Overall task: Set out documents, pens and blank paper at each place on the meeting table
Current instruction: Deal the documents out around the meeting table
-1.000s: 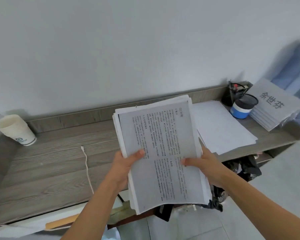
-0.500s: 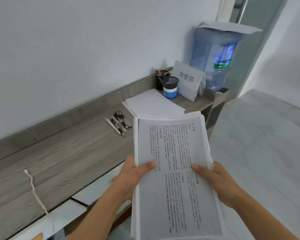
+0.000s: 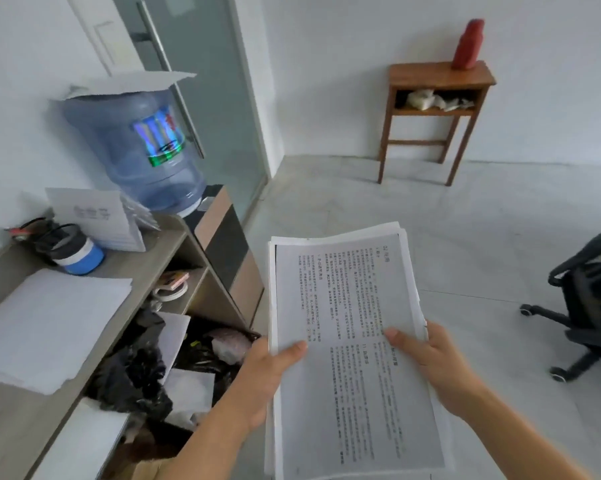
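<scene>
I hold a thick stack of printed documents (image 3: 347, 306) in front of me, grey pages with dense text. My left hand (image 3: 267, 375) grips its left edge, thumb on top. My right hand (image 3: 434, 368) grips the right edge, thumb on the top page. A pile of blank white paper (image 3: 46, 323) lies on the grey wooden side shelf (image 3: 160, 251) at the left. Behind that pile stands a black pen holder (image 3: 32, 233) beside a blue and white cup (image 3: 79, 254). No meeting table is in view.
White name cards (image 3: 98, 216) lean at the shelf's far end, next to a blue water bottle (image 3: 136, 147) on a dispenser. A glass door (image 3: 195, 81) is behind. A small wooden stand (image 3: 437, 112) with a red object is against the far wall. A black wheeled chair (image 3: 590, 306) is at right.
My view has swung right, away from the shelf toward the open floor and door. Both hands have kept their grip on the document stack throughout.
</scene>
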`<state>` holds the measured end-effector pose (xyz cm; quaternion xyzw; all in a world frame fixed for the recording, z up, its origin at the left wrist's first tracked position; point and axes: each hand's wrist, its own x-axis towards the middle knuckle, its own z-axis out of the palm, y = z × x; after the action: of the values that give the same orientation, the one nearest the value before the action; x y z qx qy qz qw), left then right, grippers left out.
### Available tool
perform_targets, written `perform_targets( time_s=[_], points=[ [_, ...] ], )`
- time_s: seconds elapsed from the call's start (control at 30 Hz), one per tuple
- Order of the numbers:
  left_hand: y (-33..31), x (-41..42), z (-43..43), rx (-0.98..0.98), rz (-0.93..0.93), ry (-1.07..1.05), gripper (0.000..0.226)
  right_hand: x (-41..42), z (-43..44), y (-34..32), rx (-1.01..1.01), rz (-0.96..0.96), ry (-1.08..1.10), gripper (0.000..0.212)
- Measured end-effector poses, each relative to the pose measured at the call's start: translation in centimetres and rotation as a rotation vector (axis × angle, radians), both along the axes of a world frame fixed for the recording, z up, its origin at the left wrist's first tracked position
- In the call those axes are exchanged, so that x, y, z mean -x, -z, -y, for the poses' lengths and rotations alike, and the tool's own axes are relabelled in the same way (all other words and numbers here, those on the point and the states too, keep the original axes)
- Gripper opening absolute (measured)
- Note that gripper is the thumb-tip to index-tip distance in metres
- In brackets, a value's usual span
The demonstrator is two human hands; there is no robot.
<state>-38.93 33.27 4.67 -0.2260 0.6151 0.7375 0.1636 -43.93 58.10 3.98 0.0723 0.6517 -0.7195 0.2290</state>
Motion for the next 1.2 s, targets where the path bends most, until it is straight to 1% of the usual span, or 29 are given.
perform_targets(
  time_s=[0.07, 0.1, 0.2, 0.3, 0.33, 0.47, 0.6, 0.7, 0.8, 0.87, 0.97, 1.1, 1.13, 1.2],
  points=[
    [0.7, 3.3, -1.6, 0.014, 0.018, 0.074, 0.055, 1.1, -2.0, 0.4, -0.008, 0.03, 0.09, 0.024],
    [1.1, 5.0, -2.4, 0.019, 0.016, 0.11, 0.059, 1.6, -2.9, 0.6, -0.018, 0.031, 0.137, 0.024],
    [1.8, 9.8, -5.2, 0.036, 0.0, 0.227, 0.051, 3.2, -5.1, 1.0, -0.092, 0.002, 0.315, 0.027],
    [2.0, 14.2, -9.1, 0.053, -0.057, 0.408, 0.028, 4.3, -7.5, 1.3, -0.172, 0.014, 0.51, 0.026],
    [1.9, 15.4, -10.5, 0.064, -0.068, 0.455, 0.023, 4.4, -8.6, 1.3, -0.186, 0.017, 0.57, 0.026],
    [1.4, 19.4, -17.4, 0.05, -0.078, 0.681, 0.027, 3.5, -13.5, 1.8, -0.236, 0.037, 0.818, 0.024],
    [1.2, 21.7, -25.8, 0.014, -0.033, 0.861, 0.033, 1.7, -19.3, 2.3, -0.216, 0.028, 1.041, 0.018],
    [0.9, 22.8, -32.8, -0.013, -0.028, 0.971, 0.026, 0.8, -24.5, 2.6, -0.181, 0.015, 1.165, 0.012],
    [0.8, 23.7, -39.5, 0.01, -0.009, 1.053, 0.03, 0.4, -30.5, 2.8, -0.137, 0.011, 1.235, 0.014],
    [-0.1, 24.1, -43.8, 0.025, -0.024, 1.072, 0.031, 0.2, -34.4, 2.4, -0.107, 0.0, 1.267, 0.014],
    [-0.4, 24.8, -50.2, 0.018, -0.031, 1.121, 0.028, 0.4, -40.2, 1.4, -0.124, -0.031, 1.286, 0.015],
    [-0.6, 25.6, -56.7, 0.038, 0.033, 1.111, 0.046, 0.7, -46.0, 0.9, -0.104, -0.039, 1.297, 0.017],
    [-0.5, 25.9, -58.1, 0.048, 0.032, 1.121, 0.045, 0.8, -47.3, 0.9, -0.096, -0.035, 1.302, 0.018],
    [0.0, 26.7, -61.1, 0.058, 0.028, 1.15, 0.034, 1.1, -49.6, 1.2, -0.081, -0.018, 1.313, 0.019]
  ],
)
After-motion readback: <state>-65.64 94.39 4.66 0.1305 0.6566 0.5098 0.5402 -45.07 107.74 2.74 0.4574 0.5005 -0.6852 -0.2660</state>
